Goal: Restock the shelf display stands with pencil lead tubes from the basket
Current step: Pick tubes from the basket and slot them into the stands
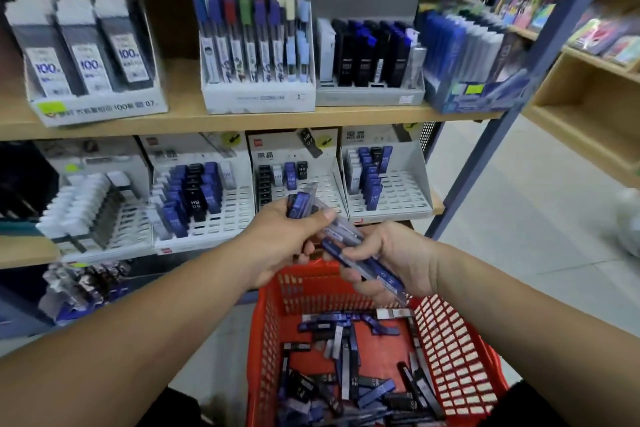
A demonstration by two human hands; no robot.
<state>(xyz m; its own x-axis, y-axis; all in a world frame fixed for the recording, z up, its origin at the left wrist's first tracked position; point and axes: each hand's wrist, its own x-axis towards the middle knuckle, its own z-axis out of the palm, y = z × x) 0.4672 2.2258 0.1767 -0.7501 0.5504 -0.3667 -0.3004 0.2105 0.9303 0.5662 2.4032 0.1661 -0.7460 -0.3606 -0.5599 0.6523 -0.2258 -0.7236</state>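
Observation:
A red plastic basket (453, 350) sits low in front of me, with several blue, black and white pencil lead tubes (343, 367) loose on its bottom. Above its far rim, my left hand (280, 243) grips a small bundle of blue lead tubes (302, 203), thumb pressed over them. My right hand (391, 260) holds more blue and clear tubes (360, 260), which slant down toward the basket. The two bundles touch between my hands. Behind them on the middle shelf stand white slotted display stands (398, 194), partly filled with blue, black and white tubes.
The upper wooden shelf (187, 121) carries taller lead and refill boxes. A blue metal upright (512, 111) frames the shelf on the right. Beyond it lie a tiled floor (519, 218) and another wooden shelf unit (588, 104). More packets sit on the bottom shelf at left.

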